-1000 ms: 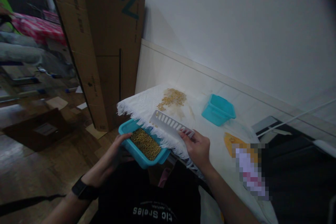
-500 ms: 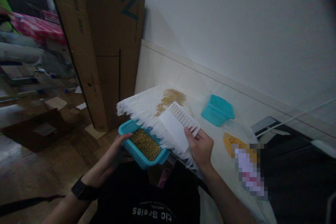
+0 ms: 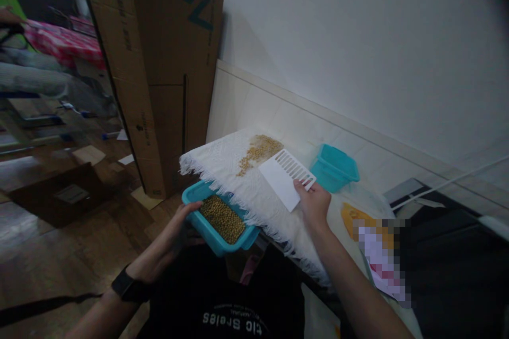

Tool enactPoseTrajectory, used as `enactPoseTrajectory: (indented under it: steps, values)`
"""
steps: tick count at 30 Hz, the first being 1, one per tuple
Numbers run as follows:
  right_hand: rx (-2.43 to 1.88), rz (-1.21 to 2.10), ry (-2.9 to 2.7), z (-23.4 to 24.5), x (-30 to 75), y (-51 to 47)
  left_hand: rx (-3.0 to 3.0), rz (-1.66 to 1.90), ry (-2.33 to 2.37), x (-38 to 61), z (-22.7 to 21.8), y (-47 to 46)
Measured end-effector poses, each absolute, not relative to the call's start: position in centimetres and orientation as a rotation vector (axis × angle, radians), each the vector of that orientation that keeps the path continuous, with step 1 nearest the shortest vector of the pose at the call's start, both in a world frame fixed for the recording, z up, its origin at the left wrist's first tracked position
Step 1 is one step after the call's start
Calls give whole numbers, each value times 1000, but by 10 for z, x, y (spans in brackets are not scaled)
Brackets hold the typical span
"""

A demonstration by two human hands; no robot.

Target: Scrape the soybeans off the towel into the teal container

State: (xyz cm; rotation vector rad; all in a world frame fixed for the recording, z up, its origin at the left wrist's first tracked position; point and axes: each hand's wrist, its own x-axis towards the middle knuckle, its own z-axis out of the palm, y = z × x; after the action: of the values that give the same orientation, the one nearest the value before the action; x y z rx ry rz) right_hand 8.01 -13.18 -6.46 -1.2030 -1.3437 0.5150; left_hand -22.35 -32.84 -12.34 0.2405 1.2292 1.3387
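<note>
My left hand [image 3: 177, 230] grips a teal tray [image 3: 212, 238] full of yellow-green beans [image 3: 222, 218], held just below the fringed front edge of a white cloth [image 3: 222, 161] that covers the table. My right hand [image 3: 316, 201] is closed on a white slotted plastic scraper [image 3: 285, 178], lifted above the cloth with its flat edge toward a loose pile of beans [image 3: 260, 149] at the cloth's far side. A black band sits on my left wrist.
A second teal tray [image 3: 334, 167] stands on the table near the wall. Tall cardboard boxes [image 3: 159, 63] lean at the left. An orange-patterned sheet [image 3: 353, 217] lies at the right. Wooden floor with scraps spreads to the left.
My right hand raised the scraper off the cloth's front edge and carried it up and to the right, toward the loose beans. The left hand and tray stayed put.
</note>
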Motion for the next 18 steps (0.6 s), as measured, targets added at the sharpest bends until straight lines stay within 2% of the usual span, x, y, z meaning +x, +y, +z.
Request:
enactPoseTrajectory:
  steps: [9, 18]
  values:
    - [-1047, 582, -1553, -46, 52, -150, 202, 1375, 1298, -220, -111, -329]
    - [-997, 618, -1593, -56, 44, -153, 208, 1385, 1295, -222, -110, -328]
